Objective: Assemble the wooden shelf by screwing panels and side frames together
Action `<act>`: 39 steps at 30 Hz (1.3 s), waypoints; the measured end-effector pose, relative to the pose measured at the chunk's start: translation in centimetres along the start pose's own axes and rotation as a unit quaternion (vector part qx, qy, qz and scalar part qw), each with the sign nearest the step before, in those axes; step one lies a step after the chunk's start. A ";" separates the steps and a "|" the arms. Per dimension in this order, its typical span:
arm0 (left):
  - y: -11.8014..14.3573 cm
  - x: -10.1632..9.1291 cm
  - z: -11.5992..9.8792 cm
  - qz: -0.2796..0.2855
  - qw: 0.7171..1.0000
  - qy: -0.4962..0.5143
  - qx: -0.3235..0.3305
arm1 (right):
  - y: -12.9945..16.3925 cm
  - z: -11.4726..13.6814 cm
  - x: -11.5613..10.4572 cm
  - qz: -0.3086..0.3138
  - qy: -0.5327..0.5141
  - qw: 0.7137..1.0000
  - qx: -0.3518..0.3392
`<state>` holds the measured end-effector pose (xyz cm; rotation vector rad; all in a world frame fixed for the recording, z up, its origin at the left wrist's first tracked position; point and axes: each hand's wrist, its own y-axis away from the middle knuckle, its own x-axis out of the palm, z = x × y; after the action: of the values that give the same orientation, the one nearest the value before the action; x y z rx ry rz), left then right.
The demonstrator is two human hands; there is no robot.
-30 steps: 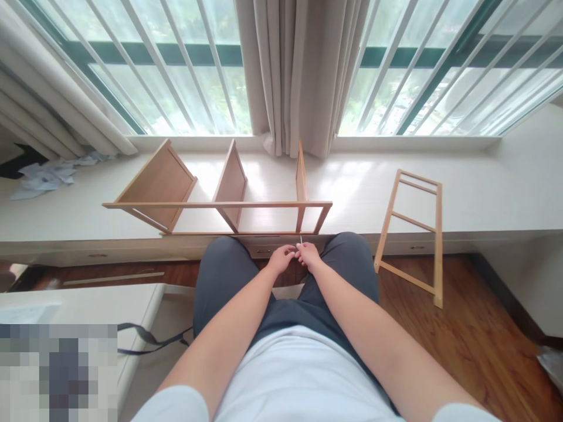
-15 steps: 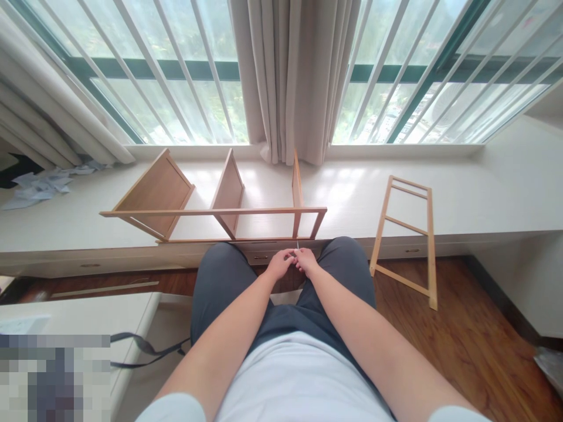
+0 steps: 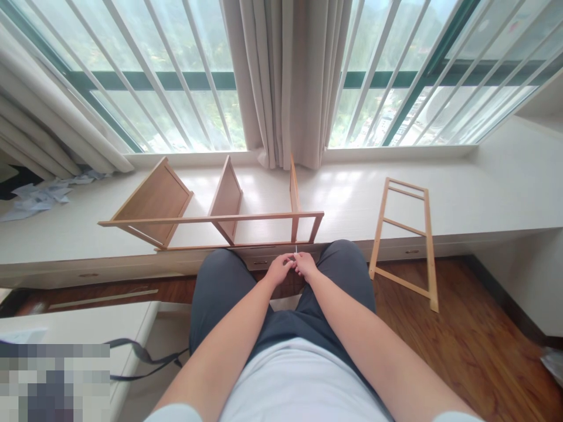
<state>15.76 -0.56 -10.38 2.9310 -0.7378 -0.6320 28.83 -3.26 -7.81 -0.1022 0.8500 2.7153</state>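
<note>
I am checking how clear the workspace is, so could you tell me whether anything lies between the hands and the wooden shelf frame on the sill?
Nothing visible does. The left hand and right hand pinch a thin small part just before the wooden shelf frame, with only open air between.

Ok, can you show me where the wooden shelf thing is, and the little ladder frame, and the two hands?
wooden shelf (image 3: 211, 219), head view, on its long front rail.
ladder frame (image 3: 427, 234), head view, on its right side rail.
left hand (image 3: 278, 269), head view, on its back.
right hand (image 3: 305, 265), head view, on its back.
</note>
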 end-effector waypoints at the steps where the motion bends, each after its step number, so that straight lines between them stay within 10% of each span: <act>1: 0.1 0.0 -0.1 -0.001 1.000 0.001 -0.001 | 0.0 0.0 0.0 -0.001 0.000 1.000 -0.001; 39: -0.4 0.8 0.1 -0.023 0.990 0.128 -0.051 | -0.2 0.8 -0.1 0.009 -0.099 0.988 0.116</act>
<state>16.51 -0.59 -10.83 2.8650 -0.5915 -0.2767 29.01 -2.65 -7.24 0.2222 1.1006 2.5654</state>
